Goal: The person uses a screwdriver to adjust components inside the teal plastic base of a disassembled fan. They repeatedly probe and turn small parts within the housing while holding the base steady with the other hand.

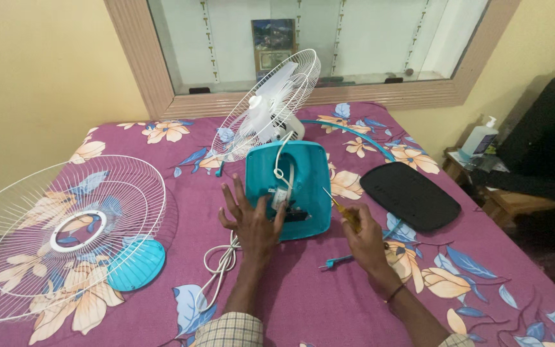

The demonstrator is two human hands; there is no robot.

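Teal plastic fan base [303, 173] lies upturned at the bed's middle, so the work looks to be on its underside, calling next for the tip to meet a screw. Left hand [252, 222], fingers splayed wide, steadies its near edge; right hand [364, 234] is closed around a yellow-handled screwdriver [340, 209].

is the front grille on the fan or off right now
Off. The loose white grille lies flat on the bedspread, apart from the fan head, whose blades show uncovered in front.
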